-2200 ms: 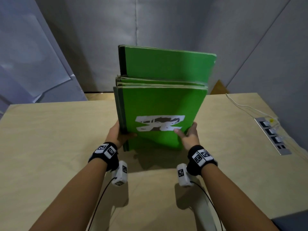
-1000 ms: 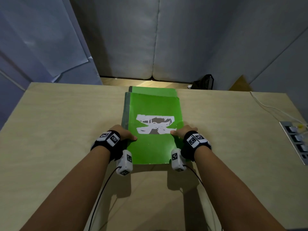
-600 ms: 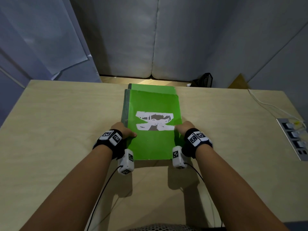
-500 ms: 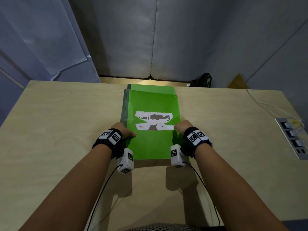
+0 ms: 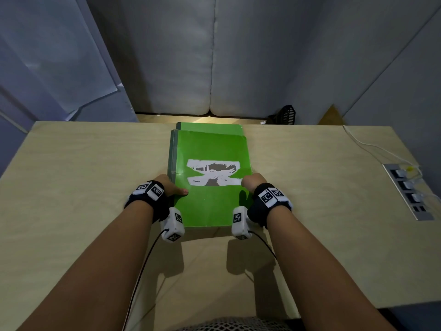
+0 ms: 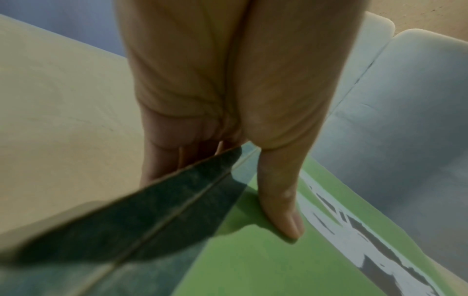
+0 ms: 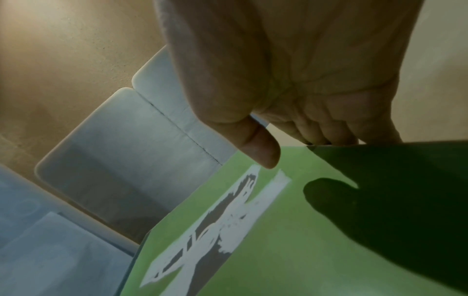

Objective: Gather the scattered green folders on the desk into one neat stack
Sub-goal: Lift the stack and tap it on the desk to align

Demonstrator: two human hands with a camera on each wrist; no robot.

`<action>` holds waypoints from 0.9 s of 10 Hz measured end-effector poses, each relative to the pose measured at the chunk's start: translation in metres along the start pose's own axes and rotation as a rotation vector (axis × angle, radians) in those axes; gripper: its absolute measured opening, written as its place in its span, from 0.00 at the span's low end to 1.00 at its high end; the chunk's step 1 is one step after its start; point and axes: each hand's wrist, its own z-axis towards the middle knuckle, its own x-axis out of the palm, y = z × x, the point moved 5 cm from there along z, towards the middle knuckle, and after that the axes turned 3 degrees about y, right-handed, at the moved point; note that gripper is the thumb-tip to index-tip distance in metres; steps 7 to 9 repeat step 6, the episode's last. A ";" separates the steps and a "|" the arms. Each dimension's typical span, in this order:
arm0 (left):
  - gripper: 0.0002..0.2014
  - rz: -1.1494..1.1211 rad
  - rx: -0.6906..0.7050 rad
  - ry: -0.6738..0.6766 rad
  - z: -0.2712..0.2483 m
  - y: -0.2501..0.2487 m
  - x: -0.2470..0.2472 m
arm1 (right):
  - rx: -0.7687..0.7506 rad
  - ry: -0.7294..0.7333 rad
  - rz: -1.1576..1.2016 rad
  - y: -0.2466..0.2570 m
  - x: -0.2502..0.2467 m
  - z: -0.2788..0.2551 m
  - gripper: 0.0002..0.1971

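A stack of green folders (image 5: 210, 206) lies flat on the wooden desk (image 5: 71, 187), its top cover bearing a torn white label. One lower folder (image 5: 210, 128) sticks out at the far end. My left hand (image 5: 171, 187) holds the stack's left edge, with the thumb (image 6: 281, 210) pressed on the cover (image 6: 266, 260) and the fingers down the side. My right hand (image 5: 250, 181) holds the right edge. Its thumb (image 7: 260, 152) sits just over the cover (image 7: 266, 250), and its fingers curl down behind the edge.
A grey power strip (image 5: 410, 192) with plugs lies near the desk's right edge, and a white cable (image 5: 365, 144) runs to it. Beyond the far edge are grey padded wall panels (image 5: 210, 56) and a black basket (image 5: 285, 114) on the floor.
The stack, held upright on its edge two seconds ago, now lies flat on the desk. Over the last second both hands have stayed at its sides, barely shifting.
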 end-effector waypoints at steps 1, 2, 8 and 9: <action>0.35 0.008 0.007 -0.011 -0.003 -0.001 0.000 | -0.010 0.004 -0.015 0.001 -0.001 -0.002 0.18; 0.30 0.008 0.009 -0.012 -0.004 0.001 0.002 | 0.003 0.016 0.008 -0.002 -0.008 -0.008 0.11; 0.44 -0.117 0.048 0.009 -0.022 0.037 0.004 | -0.011 -0.018 -0.218 -0.029 -0.015 -0.036 0.25; 0.44 -0.117 0.048 0.009 -0.022 0.037 0.004 | -0.011 -0.018 -0.218 -0.029 -0.015 -0.036 0.25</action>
